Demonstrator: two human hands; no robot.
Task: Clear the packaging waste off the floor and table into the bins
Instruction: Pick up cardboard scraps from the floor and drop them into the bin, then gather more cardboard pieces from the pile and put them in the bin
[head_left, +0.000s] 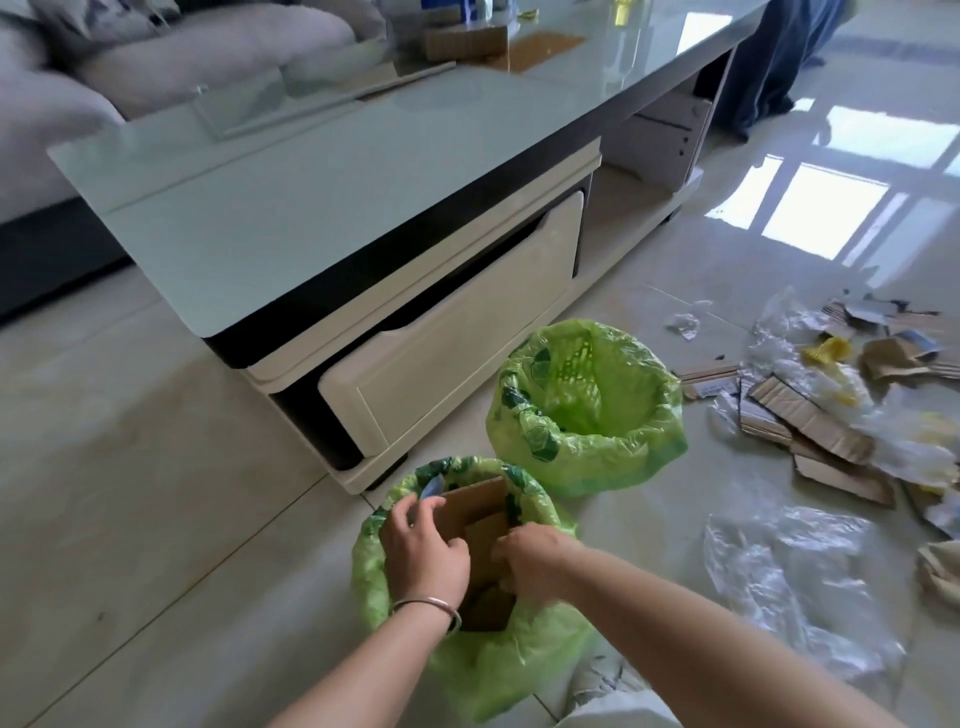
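Note:
Two bins lined with green bags stand on the tiled floor beside the coffee table. In the near bin (498, 660) brown cardboard pieces (475, 512) stand upright. My left hand (423, 553) grips the left edge of the cardboard, fingers curled over it. On the right, my right hand (530, 558) holds the same cardboard inside the bin's mouth. The far bin (587, 410) looks empty. A pile of torn cardboard and plastic wrap (831, 410) lies on the floor at the right. A clear plastic sheet (789, 587) lies nearer to me.
The glass-topped coffee table (291, 208) with a white drawer stands just behind the bins; cardboard scraps (540, 49) and a box sit at its far end. A grey sofa (57, 114) lies beyond it. A small crumpled plastic bit (684, 323) rests on the floor.

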